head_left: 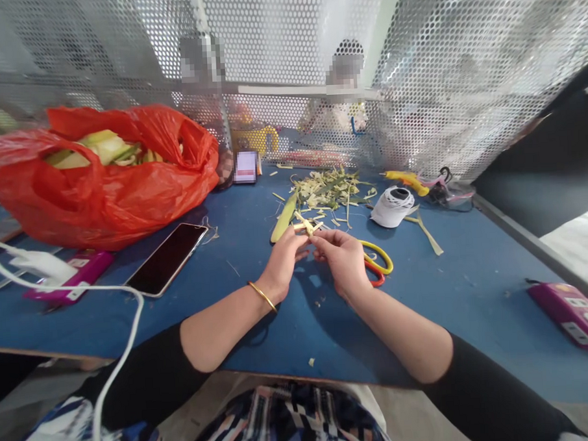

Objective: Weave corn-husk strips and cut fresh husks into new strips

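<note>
A small pale yellow woven husk piece point(308, 227) is held between both hands above the blue table. My left hand point(282, 263) has its fingers closed on its left side. My right hand point(342, 257) pinches its lower right side with thumb and fingers. Scissors with yellow and red handles point(381, 259) lie beside my right hand, partly hidden by it. Just beyond my left hand lies a green-yellow husk leaf point(285, 217). A heap of husk scraps point(329, 188) is spread behind the hands.
A red plastic bag point(147, 194) of husks stands left, near a phone point(169, 260) and white cable point(133, 341). A white thread roll point(392, 208), yellow glue gun point(406, 182) and purple box point(573, 315) are right. People sit behind the perforated screen point(276, 46).
</note>
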Demonstrator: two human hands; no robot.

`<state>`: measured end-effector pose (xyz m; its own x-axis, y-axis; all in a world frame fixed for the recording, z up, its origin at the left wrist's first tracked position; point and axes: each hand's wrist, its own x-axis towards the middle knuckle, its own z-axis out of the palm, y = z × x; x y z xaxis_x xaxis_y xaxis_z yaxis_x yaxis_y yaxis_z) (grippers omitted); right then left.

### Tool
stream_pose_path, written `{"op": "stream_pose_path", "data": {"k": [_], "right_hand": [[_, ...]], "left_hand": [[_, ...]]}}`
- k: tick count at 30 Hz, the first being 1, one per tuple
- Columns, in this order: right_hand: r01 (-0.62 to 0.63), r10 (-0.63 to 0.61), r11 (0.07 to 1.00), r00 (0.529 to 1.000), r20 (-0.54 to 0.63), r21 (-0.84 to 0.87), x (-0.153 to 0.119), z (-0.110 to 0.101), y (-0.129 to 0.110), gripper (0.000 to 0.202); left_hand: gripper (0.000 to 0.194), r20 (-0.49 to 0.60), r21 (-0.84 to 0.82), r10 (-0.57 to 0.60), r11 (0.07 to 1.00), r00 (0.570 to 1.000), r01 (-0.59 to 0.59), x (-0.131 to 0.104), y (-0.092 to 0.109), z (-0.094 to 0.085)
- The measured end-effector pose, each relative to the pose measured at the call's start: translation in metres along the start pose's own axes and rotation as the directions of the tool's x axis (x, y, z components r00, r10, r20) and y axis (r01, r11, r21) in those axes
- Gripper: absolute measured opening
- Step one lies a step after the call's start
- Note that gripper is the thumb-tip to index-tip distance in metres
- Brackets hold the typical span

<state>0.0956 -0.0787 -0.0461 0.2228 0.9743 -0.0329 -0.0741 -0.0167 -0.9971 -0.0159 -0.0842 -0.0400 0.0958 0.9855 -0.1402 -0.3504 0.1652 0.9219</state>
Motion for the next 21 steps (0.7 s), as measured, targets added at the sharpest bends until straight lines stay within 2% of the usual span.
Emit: {"op": "stream_pose_path", "data": {"k": [3,5,9,16,21], "right_hand": [[0.181,-0.188,0.966,0.982,-0.019,-0.185,0.003,-0.001,0.004,0.018],[0.23,-0.242,0.932,0.97,-0.009,-0.281,0.005,-0.002,0.007,0.011],[0.251,-0.245,0.901,0.967,0.063,-0.355,0.006,-0.004,0.01,0.008],[0.357,-0.319,0.821,0.934,0.16,-0.446,0.0,-0.003,0.003,0.01],[0.238,-0.174,0.889,0.966,0.191,-0.392,-0.004,-0.004,-0.002,0.013]], "left_hand": [[0.015,-0.005,-0.008,0.003,1.0,1.0,-0.003,0.0,-0.001,0.001],[0.015,-0.004,-0.008,0.007,1.0,1.0,-0.007,0.0,-0.003,0.001],[0.018,-0.018,-0.043,-0.016,0.999,1.0,0.015,0.004,-0.007,0.001],[0.008,-0.073,-0.075,-0.026,0.997,0.997,0.02,0.011,-0.011,-0.006],[0.007,-0.168,-0.124,-0.068,0.991,0.984,0.047,0.009,-0.002,-0.004]]}}
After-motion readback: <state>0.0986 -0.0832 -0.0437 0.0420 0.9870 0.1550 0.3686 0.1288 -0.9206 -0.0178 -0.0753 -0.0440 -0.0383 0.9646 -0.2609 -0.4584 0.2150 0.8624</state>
